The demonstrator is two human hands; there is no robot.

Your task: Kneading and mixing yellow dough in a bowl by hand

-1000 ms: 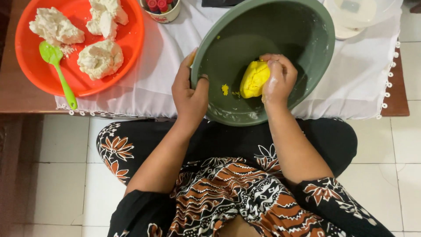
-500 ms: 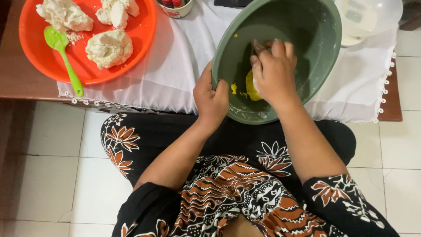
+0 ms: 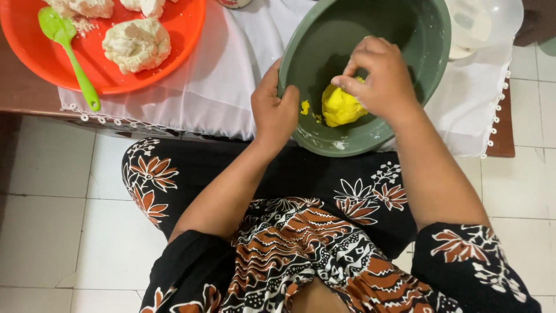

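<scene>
head view: green bowl [image 3: 405, 116] at desk [image 3: 23, 93] front edge, overhanging it, tilted toward person. left hand [image 3: 273, 110] clamped on bowl's near-left rim, thumb inside. right hand [image 3: 382, 78] curled over yellow dough lump [image 3: 339, 107] at bowl's bottom, fingers pressing its top. lump roundish, long axis unclear. orange plate [image 3: 185, 35] with white dough, green spatula [image 3: 72, 58] at desk's left, handle pointing to front edge.

Glossy green plastic bowl [image 3: 423, 52]; soft, matt yellow dough [image 3: 340, 106] under right hand [image 3: 379, 78]; thin white cloth [image 3: 220, 75] beside left hand [image 3: 273, 107].
</scene>
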